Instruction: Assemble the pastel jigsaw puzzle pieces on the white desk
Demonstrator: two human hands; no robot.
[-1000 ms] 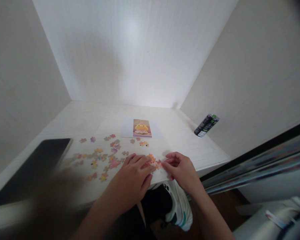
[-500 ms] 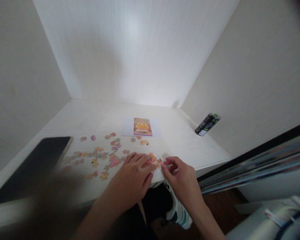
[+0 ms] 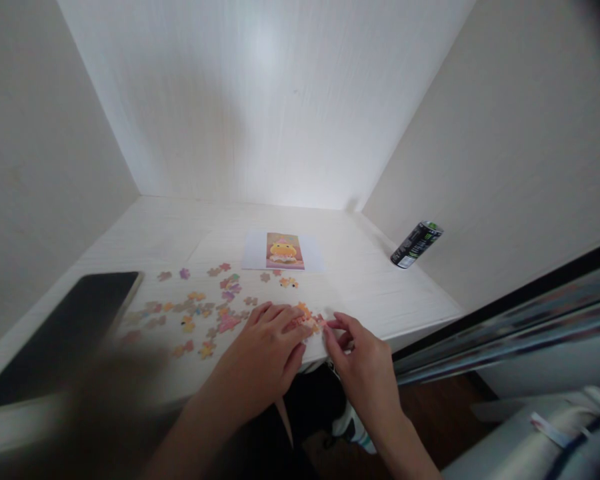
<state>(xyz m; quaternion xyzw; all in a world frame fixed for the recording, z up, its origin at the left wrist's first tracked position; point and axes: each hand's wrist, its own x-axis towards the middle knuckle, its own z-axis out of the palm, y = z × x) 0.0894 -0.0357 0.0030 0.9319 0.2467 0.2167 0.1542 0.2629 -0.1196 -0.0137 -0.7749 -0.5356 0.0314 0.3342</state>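
My left hand (image 3: 267, 350) lies palm down, fingers stretched over a small cluster of joined orange and pink puzzle pieces (image 3: 305, 312) near the desk's front edge. The fingertips touch the cluster and cover part of it. At the cluster's right side, my right hand (image 3: 363, 360) is closed, thumb and forefinger pinching a small reddish puzzle piece (image 3: 321, 320). Loose puzzle pieces (image 3: 229, 323) lie scattered left of my hands, some overlapping. Beyond my hands, a few yellow pieces with dark spots (image 3: 289, 283) lie below the picture card (image 3: 285, 251), which shows a yellow figure.
A dark tablet-like slab (image 3: 70, 327) lies at the left of the white desk (image 3: 205, 227). A black drink can (image 3: 417, 245) stands at the right by the side wall. Panels rise at the back and both sides. The desk's front edge runs just below my hands.
The view has shifted slightly. My right thumb and forefinger have stayed at the cluster's right side with only a small shift; my left hand keeps its place on the pieces.
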